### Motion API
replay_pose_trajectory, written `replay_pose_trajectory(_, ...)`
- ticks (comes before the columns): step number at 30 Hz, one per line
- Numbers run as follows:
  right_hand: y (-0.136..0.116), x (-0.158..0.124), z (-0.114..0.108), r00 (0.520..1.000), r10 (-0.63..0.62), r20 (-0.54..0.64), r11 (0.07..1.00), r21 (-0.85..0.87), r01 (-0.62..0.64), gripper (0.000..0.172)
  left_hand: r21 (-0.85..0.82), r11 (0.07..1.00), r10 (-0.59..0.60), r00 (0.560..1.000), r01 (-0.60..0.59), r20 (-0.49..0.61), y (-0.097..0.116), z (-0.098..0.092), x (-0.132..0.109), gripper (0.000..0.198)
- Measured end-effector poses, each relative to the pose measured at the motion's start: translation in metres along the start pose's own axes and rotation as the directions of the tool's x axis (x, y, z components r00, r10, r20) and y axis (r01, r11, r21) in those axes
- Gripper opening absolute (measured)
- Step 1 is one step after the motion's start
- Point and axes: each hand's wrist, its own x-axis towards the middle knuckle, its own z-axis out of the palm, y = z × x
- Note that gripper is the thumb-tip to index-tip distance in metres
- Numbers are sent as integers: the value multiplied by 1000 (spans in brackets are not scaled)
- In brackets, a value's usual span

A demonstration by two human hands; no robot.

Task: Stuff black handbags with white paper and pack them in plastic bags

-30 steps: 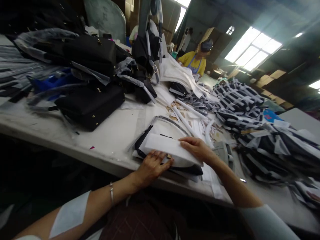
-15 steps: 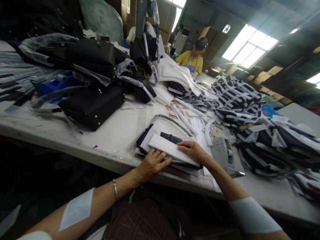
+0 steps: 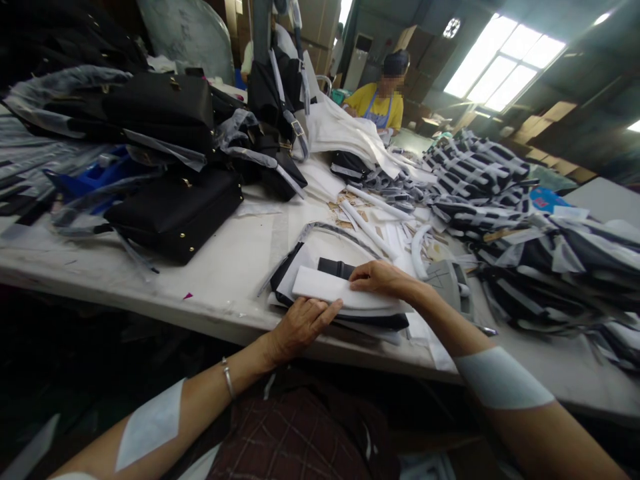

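A folded white paper sheet [image 3: 325, 288] lies across a black bag piece [image 3: 336, 268] at the near edge of the white table [image 3: 235, 267]. My left hand [image 3: 300, 323] rests flat at the sheet's near edge, fingers stretched out and pressing on it. My right hand [image 3: 383, 279] lies on top of the sheet's right part, fingers extended and pressing it down. Under the sheet sits a stack of black and white flat pieces [image 3: 370, 323].
Black handbags [image 3: 175, 210] are piled at the left and back. White rolled strips [image 3: 370, 230] and cardboard scraps lie mid-table. Heaps of black-and-white striped pieces [image 3: 525, 220] fill the right. A grey tool [image 3: 447, 280] sits right of my hands. A person in yellow [image 3: 383, 100] works at the far end.
The white sheet has been folded narrower, baring the black piece behind it. Both hands have stayed pressed on the sheet, and the view has shifted slightly.
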Motion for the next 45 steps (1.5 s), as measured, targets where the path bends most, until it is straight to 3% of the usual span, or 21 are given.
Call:
replay_pose_trajectory(5, -9, -7, 14, 985, 65, -160, 981, -170, -93, 20, 29, 999, -41, 999, 40, 35, 3, -1, 2, 45)
replay_pose_trajectory(10, -18, -24, 42, 903, -126, -410, 950, -312, -9, 8, 21, 998, -51, 999, 51, 17, 4, 0, 1, 42)
replay_pose_trajectory(14, -32, -36, 67, 870, -251, -425, 958, -239, 160, 25, -8, 998, -64, 998, 64, 12, 3, 2, 0, 38)
replay_pose_trajectory(19, -41, -46, 105, 874, -265, -407, 928, -353, 117, 66, 33, 997, -76, 997, 76, 16, 9, -1, 1, 31)
replay_pose_trajectory(25, -42, -41, 143, 788, -265, -556, 897, -441, -9, 53, 229, 968, -139, 980, 104, 145, 14, -17, 24, 30)
replay_pose_trajectory(29, -40, -39, 148, 740, -299, -603, 893, -450, -6, 48, 150, 987, 14, 966, -55, 260, 3, -7, 33, 47)
replay_pose_trajectory(31, -38, -42, 142, 727, -331, -602, 891, -453, 31, 49, 138, 989, 13, 960, -54, 280, -1, 3, 29, 50)
replay_pose_trajectory(36, -31, -57, 130, 732, -298, -613, 898, -440, -3, 47, 128, 991, -55, 977, 29, 207, -1, 15, 17, 49)
replay_pose_trajectory(40, -22, -61, 139, 739, -288, -608, 904, -427, 2, 54, 132, 991, -45, 990, 27, 137, 2, 16, 13, 42)
replay_pose_trajectory(45, -17, -62, 146, 767, -281, -577, 919, -391, 43, 72, 159, 983, 57, 972, -94, 226, 0, 11, 10, 46)
